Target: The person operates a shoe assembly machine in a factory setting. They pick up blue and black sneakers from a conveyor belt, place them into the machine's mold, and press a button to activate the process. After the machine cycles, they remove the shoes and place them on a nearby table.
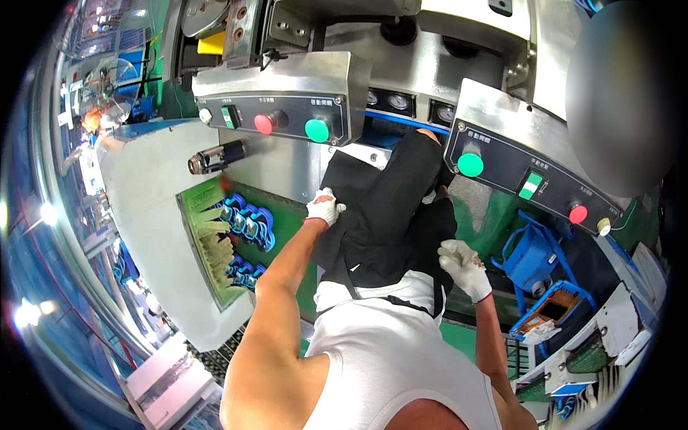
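The left hand [326, 208] wears a white glove and is on the edge of the black cloth [376, 222] over the person's lap; I cannot tell if it is pinching it. The right hand [464, 269], also gloved, is loose and half open, just beside the black cloth. In front are two button boxes, a left one [290, 117] and a right one [499, 172]. A blue stool [532, 258] stands to the right.
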The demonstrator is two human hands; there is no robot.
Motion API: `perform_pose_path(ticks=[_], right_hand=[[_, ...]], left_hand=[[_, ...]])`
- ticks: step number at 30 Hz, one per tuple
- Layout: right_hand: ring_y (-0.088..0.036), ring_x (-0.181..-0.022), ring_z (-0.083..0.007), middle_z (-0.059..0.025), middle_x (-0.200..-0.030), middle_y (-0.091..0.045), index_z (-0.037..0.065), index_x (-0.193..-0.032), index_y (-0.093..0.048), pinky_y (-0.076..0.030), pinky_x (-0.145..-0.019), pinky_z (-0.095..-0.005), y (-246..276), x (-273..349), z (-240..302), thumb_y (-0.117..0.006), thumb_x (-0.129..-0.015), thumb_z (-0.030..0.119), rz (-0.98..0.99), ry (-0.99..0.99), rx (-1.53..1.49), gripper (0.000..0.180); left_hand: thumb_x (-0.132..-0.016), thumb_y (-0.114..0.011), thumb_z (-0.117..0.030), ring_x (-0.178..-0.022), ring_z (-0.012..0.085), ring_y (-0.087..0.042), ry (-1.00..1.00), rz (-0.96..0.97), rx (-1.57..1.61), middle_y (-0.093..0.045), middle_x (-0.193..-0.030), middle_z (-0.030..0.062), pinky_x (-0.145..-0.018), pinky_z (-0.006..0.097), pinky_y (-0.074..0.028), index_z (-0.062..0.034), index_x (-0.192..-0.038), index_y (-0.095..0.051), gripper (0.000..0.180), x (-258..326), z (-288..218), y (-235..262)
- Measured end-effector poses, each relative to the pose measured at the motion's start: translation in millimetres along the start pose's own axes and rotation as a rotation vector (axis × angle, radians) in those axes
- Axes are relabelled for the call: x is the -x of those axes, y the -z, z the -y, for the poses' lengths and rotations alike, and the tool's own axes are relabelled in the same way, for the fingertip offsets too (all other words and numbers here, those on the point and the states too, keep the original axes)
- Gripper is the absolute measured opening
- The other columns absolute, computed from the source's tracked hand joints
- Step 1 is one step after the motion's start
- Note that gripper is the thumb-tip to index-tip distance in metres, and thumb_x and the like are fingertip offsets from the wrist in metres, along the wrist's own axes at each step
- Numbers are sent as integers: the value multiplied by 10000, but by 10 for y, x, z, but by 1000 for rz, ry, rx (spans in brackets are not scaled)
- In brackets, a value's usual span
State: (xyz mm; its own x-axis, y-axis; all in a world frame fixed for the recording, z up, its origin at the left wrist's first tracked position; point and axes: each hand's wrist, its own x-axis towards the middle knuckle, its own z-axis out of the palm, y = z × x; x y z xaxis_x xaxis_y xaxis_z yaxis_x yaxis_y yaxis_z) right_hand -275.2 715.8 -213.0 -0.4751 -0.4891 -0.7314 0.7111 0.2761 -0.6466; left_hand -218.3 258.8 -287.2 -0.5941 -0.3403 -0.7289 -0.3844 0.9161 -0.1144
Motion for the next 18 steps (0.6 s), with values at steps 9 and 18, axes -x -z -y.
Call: perform_pose_path(ticks=[9,18], right_hand=[[-661,-1179,-218,-160,-1290,-668,-37,-1357,-541,-560,-979,-347,-394,-66,-294,-685,-970,59,-243,-6,-325,424],[-709,-1111,-220,-164,-1180,-730,-51,-1301,-600,-564,-978,-346,-1034,-573,-349,-710,-949,89,-582,133,-69,394]], left_hand=[[-898,-730,-392,-1077,391,-701,-95,124,14,-703,-1125,220,-879,517,-590,-41,-1078,-702,395,-639,479,-680],[-942,-513,-620,-1203,431,-650,16,180,817,-679,-1252,291,-978,518,-510,-26,-1215,-645,667,-1674,1394,-1475]])
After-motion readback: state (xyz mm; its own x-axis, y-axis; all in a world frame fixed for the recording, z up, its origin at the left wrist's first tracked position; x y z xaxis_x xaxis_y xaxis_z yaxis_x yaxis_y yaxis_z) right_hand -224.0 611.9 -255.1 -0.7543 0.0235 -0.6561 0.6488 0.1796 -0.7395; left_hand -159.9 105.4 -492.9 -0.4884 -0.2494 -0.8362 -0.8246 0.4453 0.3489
